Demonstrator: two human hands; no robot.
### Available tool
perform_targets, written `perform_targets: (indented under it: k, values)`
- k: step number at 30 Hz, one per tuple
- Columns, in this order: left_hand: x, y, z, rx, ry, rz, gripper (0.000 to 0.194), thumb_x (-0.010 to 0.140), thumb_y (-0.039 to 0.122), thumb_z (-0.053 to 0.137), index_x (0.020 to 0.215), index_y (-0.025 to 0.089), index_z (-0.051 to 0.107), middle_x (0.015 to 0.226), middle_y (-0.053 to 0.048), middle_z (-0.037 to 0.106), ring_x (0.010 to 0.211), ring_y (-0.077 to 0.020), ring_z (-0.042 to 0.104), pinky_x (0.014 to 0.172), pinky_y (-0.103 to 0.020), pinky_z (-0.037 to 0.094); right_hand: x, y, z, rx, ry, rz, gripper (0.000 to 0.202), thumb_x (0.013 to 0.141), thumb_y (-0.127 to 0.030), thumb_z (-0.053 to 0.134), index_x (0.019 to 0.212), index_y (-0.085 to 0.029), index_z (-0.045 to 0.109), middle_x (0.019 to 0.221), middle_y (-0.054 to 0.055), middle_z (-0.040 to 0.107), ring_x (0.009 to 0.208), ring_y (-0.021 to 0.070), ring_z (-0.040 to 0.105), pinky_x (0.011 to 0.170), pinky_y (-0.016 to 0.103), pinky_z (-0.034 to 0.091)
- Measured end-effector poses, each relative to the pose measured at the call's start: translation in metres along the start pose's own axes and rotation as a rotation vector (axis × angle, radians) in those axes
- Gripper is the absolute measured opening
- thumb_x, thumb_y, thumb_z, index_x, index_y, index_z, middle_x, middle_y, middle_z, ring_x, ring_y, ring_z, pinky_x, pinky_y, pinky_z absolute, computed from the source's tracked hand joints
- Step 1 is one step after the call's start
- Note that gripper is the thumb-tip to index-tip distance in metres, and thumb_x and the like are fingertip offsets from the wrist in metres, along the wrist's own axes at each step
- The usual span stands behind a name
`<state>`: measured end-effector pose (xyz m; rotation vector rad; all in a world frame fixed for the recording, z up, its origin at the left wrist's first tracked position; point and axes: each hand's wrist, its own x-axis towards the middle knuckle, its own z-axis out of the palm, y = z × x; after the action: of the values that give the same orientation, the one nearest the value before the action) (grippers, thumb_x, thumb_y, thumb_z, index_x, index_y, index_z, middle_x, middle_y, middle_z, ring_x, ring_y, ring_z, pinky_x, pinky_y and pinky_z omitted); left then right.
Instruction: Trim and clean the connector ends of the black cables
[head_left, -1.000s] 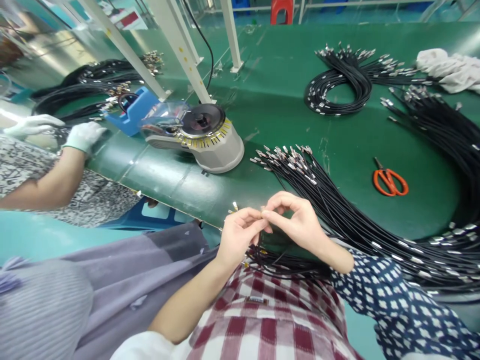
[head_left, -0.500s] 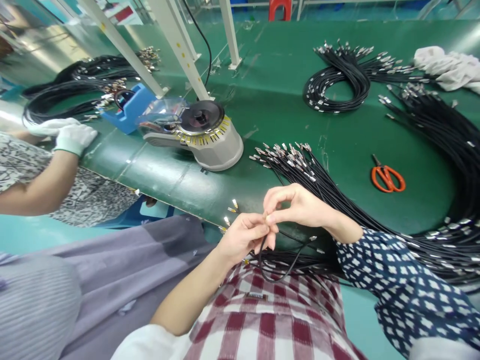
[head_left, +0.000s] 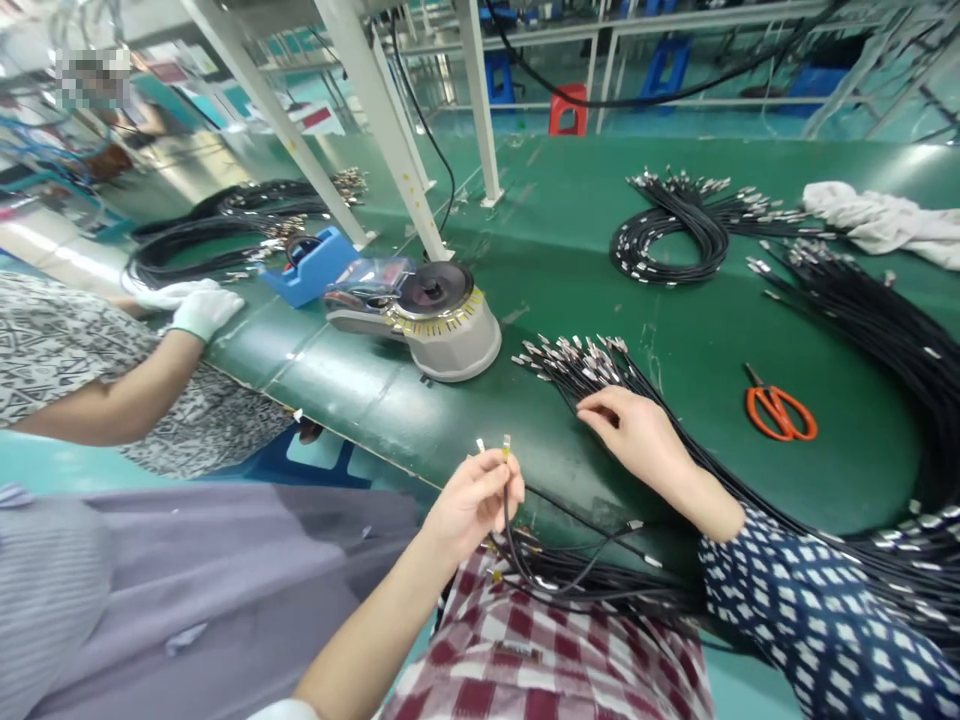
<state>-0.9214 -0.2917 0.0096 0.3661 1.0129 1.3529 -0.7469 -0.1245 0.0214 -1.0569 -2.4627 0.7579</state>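
My left hand (head_left: 480, 500) is closed on a black cable (head_left: 510, 555) near its metal connector end (head_left: 507, 443), which has a bit of yellow on it. A second metal tip sticks up beside that one. The cable loops down toward a pile of black cables (head_left: 592, 580) at my lap. My right hand (head_left: 637, 435) is at the near side of a cable bundle (head_left: 645, 380) with silvery ends, its thumb and fingertips brought together. What those fingertips pinch, if anything, is too small to make out.
Ahead stands a round tape dispenser (head_left: 457, 345) with yellow strips, beside a blue tape holder (head_left: 315, 270). Orange scissors (head_left: 780, 410) lie at the right. A coiled cable bundle (head_left: 622, 250) and white cloth (head_left: 870, 218) are farther back. A co-worker's gloved hand (head_left: 206, 308) rests at the left.
My right hand has left my left hand and moved to the cable bundle at its right. My left hand keeps the cable, its connector now showing above the fingers. The view has tilted up.
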Motion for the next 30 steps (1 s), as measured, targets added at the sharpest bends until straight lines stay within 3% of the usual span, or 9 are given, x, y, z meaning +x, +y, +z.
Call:
perform_targets:
  k: [6, 8, 11, 15, 19, 22, 26, 28, 30]
  values:
    - [-0.02, 0.012, -0.031, 0.741, 0.51, 0.46, 0.022, 0.078, 0.035, 0.074, 0.076, 0.017, 0.062, 0.08, -0.002, 0.059, 0.071, -0.014, 0.054, 0.063, -0.026, 0.044, -0.001, -0.003, 0.01, -0.45, -0.072, 0.047, 0.018, 0.09, -0.031, 0.059, 0.083, -0.019, 0.07, 0.092, 0.009, 0.07, 0.073, 0.0228, 0.066, 0.055, 0.031, 0.037]
    - [-0.024, 0.013, -0.043, 1.022, 0.677, 0.575, 0.025, 0.073, 0.035, 0.077, 0.073, 0.018, 0.057, 0.08, -0.001, 0.053, 0.076, -0.017, 0.051, 0.07, -0.03, 0.044, 0.002, -0.006, 0.008, -0.322, -0.107, 0.104, 0.017, 0.088, -0.027, 0.059, 0.074, -0.02, 0.068, 0.083, 0.007, 0.071, 0.07, 0.0207, 0.064, 0.056, 0.03, 0.036]
    - [-0.025, 0.012, -0.045, 1.172, 0.811, 0.705, 0.026, 0.073, 0.033, 0.077, 0.084, 0.02, 0.057, 0.084, -0.001, 0.052, 0.08, -0.0193, 0.051, 0.075, -0.032, 0.044, 0.004, -0.004, -0.004, 0.216, -0.293, 0.195, 0.018, 0.085, -0.034, 0.061, 0.073, -0.02, 0.063, 0.071, 0.003, 0.069, 0.057, 0.0146, 0.056, 0.053, 0.027, 0.035]
    - [-0.011, 0.015, -0.017, 1.017, 0.466, 0.616, 0.014, 0.089, 0.031, 0.061, 0.087, 0.018, 0.066, 0.089, -0.006, 0.061, 0.079, -0.0174, 0.056, 0.071, -0.029, 0.045, -0.002, 0.003, -0.021, 0.995, -0.602, 0.245, 0.031, 0.083, -0.047, 0.065, 0.078, -0.018, 0.054, 0.069, 0.0, 0.064, 0.044, 0.0056, 0.035, 0.045, 0.023, 0.022]
    - [0.014, 0.03, 0.016, 0.515, 0.109, 0.31, 0.04, 0.089, 0.04, 0.061, 0.119, 0.014, 0.06, 0.099, -0.012, 0.069, 0.059, -0.01, 0.055, 0.05, -0.022, 0.04, -0.018, 0.002, -0.018, 1.102, -0.684, 0.203, 0.033, 0.087, -0.047, 0.066, 0.084, -0.017, 0.05, 0.073, 0.0, 0.064, 0.045, 0.004, 0.04, 0.047, 0.021, 0.024]
    - [0.023, 0.039, 0.028, 0.257, 0.049, 0.279, 0.049, 0.085, 0.041, 0.068, 0.122, 0.013, 0.055, 0.099, -0.013, 0.071, 0.048, -0.0054, 0.05, 0.039, -0.017, 0.031, -0.032, -0.005, -0.005, 1.037, -0.816, 0.17, 0.036, 0.089, -0.05, 0.063, 0.084, -0.018, 0.046, 0.078, 0.002, 0.066, 0.049, 0.0059, 0.051, 0.049, 0.02, 0.032]
    - [0.017, 0.037, 0.029, 0.201, 0.06, 0.215, 0.032, 0.079, 0.036, 0.075, 0.093, 0.01, 0.063, 0.07, -0.004, 0.068, 0.042, -0.0084, 0.055, 0.034, -0.016, 0.037, -0.04, -0.014, 0.006, 0.923, -1.014, 0.134, 0.036, 0.089, -0.05, 0.062, 0.086, -0.017, 0.05, 0.081, 0.003, 0.067, 0.056, 0.0091, 0.059, 0.055, 0.021, 0.04]
    - [0.011, 0.032, 0.027, 0.246, 0.052, 0.165, 0.028, 0.079, 0.035, 0.074, 0.086, 0.009, 0.065, 0.066, -0.004, 0.067, 0.04, -0.0108, 0.058, 0.033, -0.018, 0.042, -0.036, -0.017, 0.006, 0.846, -0.999, 0.082, 0.032, 0.091, -0.049, 0.059, 0.09, -0.016, 0.056, 0.088, 0.005, 0.069, 0.062, 0.0111, 0.063, 0.06, 0.023, 0.045]
    - [0.006, 0.027, 0.025, 0.288, 0.032, 0.11, 0.027, 0.08, 0.034, 0.073, 0.088, 0.009, 0.067, 0.065, -0.005, 0.069, 0.039, -0.0116, 0.059, 0.033, -0.019, 0.045, -0.027, -0.021, 0.002, 0.781, -0.827, 0.04, 0.032, 0.094, -0.047, 0.054, 0.094, -0.016, 0.062, 0.093, 0.005, 0.069, 0.065, 0.0115, 0.064, 0.066, 0.025, 0.048]
